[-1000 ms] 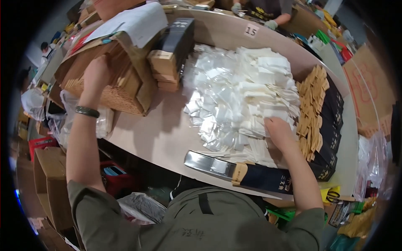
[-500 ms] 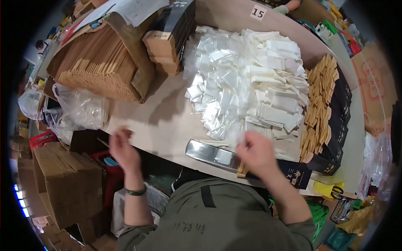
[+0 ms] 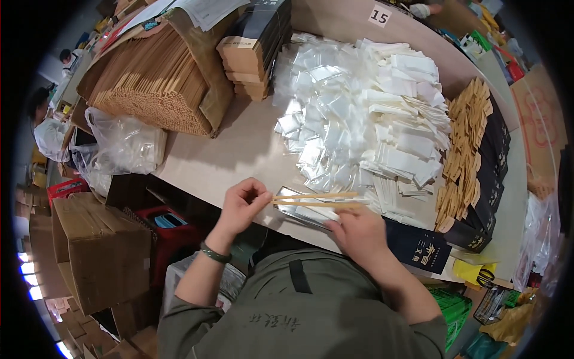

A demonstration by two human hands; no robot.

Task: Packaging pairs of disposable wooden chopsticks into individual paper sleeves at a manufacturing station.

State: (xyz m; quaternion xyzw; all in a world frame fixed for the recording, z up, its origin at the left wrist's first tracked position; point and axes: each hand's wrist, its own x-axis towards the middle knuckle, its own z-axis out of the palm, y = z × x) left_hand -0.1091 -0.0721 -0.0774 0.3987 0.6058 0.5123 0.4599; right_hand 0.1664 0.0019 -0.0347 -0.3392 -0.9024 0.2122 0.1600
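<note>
Two thin tan sticks, apparently chopsticks, lie level across the space between my hands. My left hand pinches their left ends between thumb and fingers. At the other end, my right hand closes over the right part of the lower stick; its fingertips are blurred. Beneath the sticks, a long shiny silver piece rests at the table's front edge, partly covered by my right hand. A dark printed paper sleeve lies just right of that hand.
Clear packets and white paper packets are heaped at the back. Tan strips and dark sleeves line the right side. A carton of packed brown pieces and a sleeve stack stand left.
My left hand has moved right and now pinches the sticks, which show between both hands. My right hand has shifted slightly down, and the view has shifted slightly.
</note>
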